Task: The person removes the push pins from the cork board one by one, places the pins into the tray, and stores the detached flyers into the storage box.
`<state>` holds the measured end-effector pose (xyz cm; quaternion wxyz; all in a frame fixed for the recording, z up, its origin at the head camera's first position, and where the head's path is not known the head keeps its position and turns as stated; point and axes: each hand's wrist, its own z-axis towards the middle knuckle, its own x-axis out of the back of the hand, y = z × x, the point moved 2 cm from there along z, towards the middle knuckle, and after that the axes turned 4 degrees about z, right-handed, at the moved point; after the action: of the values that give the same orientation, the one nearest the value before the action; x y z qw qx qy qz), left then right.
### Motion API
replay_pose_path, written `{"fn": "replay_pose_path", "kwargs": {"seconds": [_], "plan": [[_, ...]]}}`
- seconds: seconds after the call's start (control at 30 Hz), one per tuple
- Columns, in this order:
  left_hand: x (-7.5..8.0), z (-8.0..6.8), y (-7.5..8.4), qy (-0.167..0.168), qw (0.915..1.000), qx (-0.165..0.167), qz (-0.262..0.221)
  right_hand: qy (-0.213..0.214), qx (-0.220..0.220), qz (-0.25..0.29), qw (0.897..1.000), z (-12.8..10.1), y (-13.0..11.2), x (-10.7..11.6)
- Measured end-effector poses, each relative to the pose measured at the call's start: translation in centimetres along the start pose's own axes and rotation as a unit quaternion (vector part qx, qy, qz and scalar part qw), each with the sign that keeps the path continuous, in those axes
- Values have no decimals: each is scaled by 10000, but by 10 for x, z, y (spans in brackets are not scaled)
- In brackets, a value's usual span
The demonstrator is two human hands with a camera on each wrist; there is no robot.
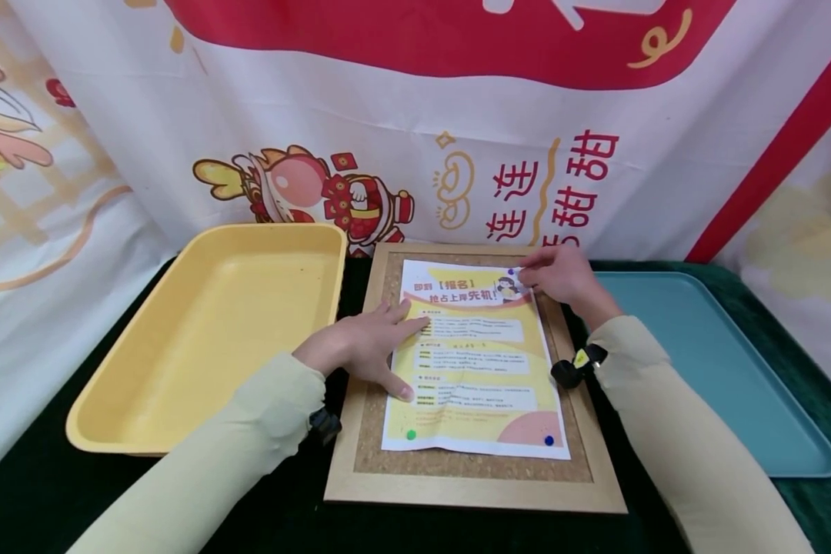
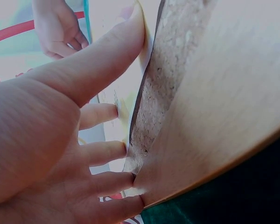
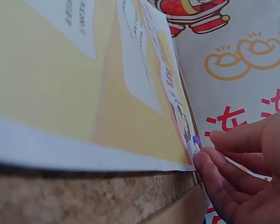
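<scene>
Now my left hand lies flat on the paper sheet, fingers straight and spread, pressing its left edge down. My right hand is at the top right corner of the sheet, and its curled fingers pinch a little purple pin there. I see the sheet lying on a cork board with a wooden frame. A green pin and a blue pin sit in the two bottom corners of the sheet. A yellow tray stands just left of the board, and a blue tray lies to its right, all on a dark green cloth
</scene>
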<state>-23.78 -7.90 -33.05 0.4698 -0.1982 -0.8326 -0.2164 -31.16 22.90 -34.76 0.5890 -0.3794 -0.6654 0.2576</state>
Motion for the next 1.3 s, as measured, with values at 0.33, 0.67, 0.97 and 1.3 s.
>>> {"fn": "replay_pose_path", "kwargs": {"seconds": [0.33,0.67,0.97,1.3], "plan": [[2,-4,-2,17,10000,41,50,146,-146,-105,9997,10,-6,-10],[3,-3,-2,-5,10000,0,20,306,-84,-297,9991,13,-10,-15],[1,0,2,17,9999,-91,-43,349,-94,-408,9985,14,-6,-11],[0,-3,1,31,9999,-51,-89,544,-1,-471,9974,14,-8,-21]]}}
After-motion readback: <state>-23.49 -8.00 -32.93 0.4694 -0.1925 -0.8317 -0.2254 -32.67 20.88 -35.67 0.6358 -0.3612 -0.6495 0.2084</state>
